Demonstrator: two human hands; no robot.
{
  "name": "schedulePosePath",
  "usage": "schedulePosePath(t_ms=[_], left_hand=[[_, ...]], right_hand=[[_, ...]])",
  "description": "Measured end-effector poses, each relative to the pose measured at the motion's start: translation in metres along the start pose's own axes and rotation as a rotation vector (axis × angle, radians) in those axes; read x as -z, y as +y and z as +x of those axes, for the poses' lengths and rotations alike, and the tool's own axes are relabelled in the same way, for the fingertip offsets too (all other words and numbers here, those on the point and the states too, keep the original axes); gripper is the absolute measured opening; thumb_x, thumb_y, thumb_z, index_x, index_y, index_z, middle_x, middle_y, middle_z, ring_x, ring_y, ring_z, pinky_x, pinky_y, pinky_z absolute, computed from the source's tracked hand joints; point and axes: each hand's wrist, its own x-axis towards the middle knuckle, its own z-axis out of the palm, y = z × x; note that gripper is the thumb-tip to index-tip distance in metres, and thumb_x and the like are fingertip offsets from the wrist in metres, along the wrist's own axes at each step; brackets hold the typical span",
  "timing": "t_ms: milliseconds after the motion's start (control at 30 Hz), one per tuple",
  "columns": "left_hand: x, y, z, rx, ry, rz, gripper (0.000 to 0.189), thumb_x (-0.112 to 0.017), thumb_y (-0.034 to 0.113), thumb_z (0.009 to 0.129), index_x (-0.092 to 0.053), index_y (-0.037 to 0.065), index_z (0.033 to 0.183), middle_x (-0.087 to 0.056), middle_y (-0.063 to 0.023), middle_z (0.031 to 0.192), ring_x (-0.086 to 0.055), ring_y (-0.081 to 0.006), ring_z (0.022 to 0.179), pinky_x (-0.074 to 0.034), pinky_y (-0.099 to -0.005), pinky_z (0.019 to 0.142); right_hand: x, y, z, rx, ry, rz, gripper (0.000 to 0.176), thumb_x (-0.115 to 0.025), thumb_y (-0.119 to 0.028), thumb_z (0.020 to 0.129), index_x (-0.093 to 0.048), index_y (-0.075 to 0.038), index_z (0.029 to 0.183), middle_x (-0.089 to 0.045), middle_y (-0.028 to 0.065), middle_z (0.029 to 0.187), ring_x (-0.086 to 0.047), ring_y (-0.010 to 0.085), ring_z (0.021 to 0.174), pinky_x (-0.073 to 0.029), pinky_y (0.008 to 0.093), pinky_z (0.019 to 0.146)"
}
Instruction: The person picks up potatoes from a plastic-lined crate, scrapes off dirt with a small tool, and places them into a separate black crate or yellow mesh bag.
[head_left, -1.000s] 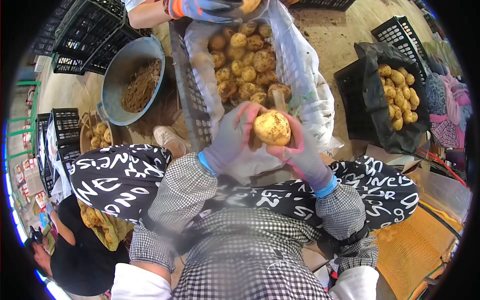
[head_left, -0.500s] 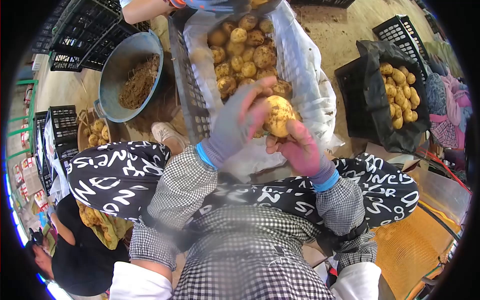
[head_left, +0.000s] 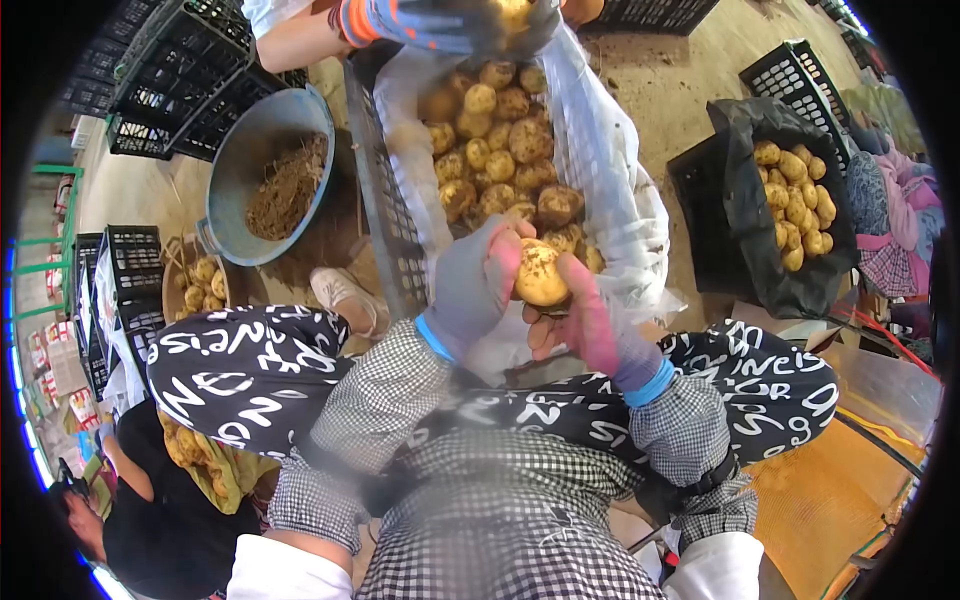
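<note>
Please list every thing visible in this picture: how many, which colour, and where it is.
held potato: one, yellow-brown and dirty, between both hands
loose potatoes: many, yellow-brown, inside the lined crate
lined crate: one, black with white plastic liner, top centre
basin: one, blue-grey, brown fibres inside, upper left
bagged crate: one, black with black bag, yellow potatoes inside, right
spare crates: several, black, top left
co-worker's hand: one, blue-grey glove with orange cuff, top edge
mesh sack: one, orange, lower right
left hand: one, grey glove, gripping the potato's left side
right hand: one, pink and grey glove, cupping the potato from below
</note>
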Motion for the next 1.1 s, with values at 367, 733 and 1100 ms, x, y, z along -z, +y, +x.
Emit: schedulePosePath(t_ms=[367, 733, 1100], left_hand=[[-0.009, 0.001, 0.006, 0.570, -0.008, -0.920, 0.049, -0.039, 0.052, 0.101, -0.057, 0.011, 0.122, -0.065, -0.0037, 0.102, -0.054, -0.0111, 0.069, -0.039, -0.0222, 0.053], [-0.031, 0.009, -0.006, 0.518, -0.033, -0.649, 0.052, -0.043, 0.048, 0.102, -0.039, 0.006, 0.131, -0.057, -0.0055, 0.090, -0.051, -0.0099, 0.065, -0.042, -0.0218, 0.056], [-0.023, 0.020, 0.004, 0.675, 0.014, -1.077, 0.056, -0.036, 0.058, 0.100, -0.056, 0.009, 0.119, -0.063, -0.0022, 0.094, -0.054, -0.0101, 0.068, -0.039, -0.0220, 0.050]], right_hand=[[0.025, -0.030, -0.004, 0.099, 0.388, 0.049, 0.029, -0.060, -0.022, 0.098, -0.065, -0.004, 0.120, -0.067, -0.0013, 0.090, -0.059, 0.0041, 0.072, -0.048, 0.0208, 0.058], [-0.025, -0.009, 0.006, 0.170, 0.445, -0.029, 0.036, -0.047, -0.030, 0.103, -0.059, -0.001, 0.121, -0.062, 0.0083, 0.100, -0.060, 0.0105, 0.067, -0.050, 0.0267, 0.057], [-0.011, -0.020, 0.011, 0.421, 0.376, -0.343, 0.042, -0.046, -0.032, 0.103, -0.053, -0.001, 0.132, -0.060, 0.0033, 0.095, -0.057, 0.0051, 0.069, -0.046, 0.0191, 0.059]])
